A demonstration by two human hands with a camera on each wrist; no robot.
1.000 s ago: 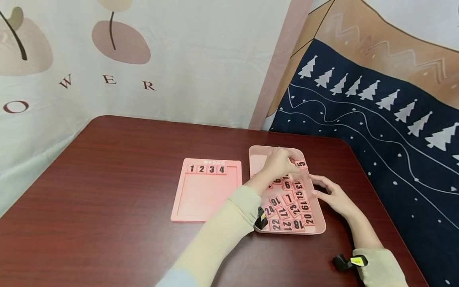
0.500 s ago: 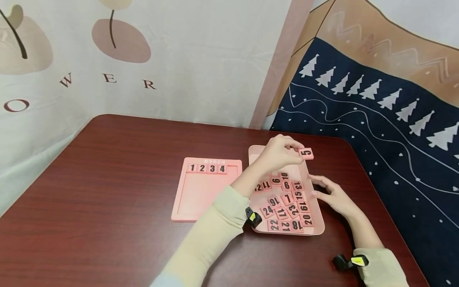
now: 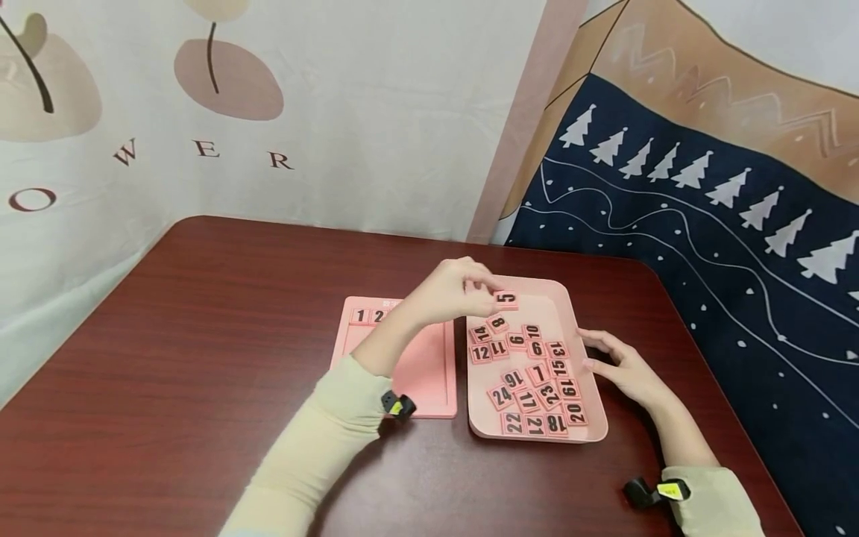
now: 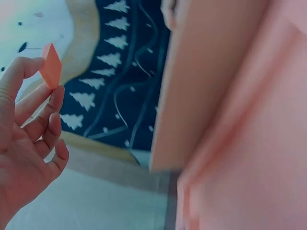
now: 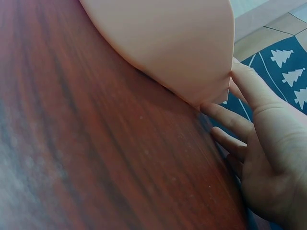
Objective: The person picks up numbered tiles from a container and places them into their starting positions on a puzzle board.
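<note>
1. While the left hand [image 3: 451,292] pinches the 5 tile [image 3: 506,300] between thumb and fingertips above the tray [image 3: 485,409], the right hand [image 3: 622,367], fingers spread, touches the tray's side.
2. This step looks like bringing it to the board [image 3: 429,369], where tile 1 [image 3: 359,316] and tile 2 [image 3: 378,316] show.
3. Next likely calls for turning the sideways 5 upright.

Red letters [image 3: 206,148] O, W, E, R stand on the wall cloth [image 3: 376,112]. Tiles [image 3: 360,316] on the pink board [image 3: 429,369] show 1 and 2; a held tile [image 3: 507,300] bears 5. The tray [image 3: 537,304] carries tiles [image 3: 527,400] numbered 6 to 24.
</note>
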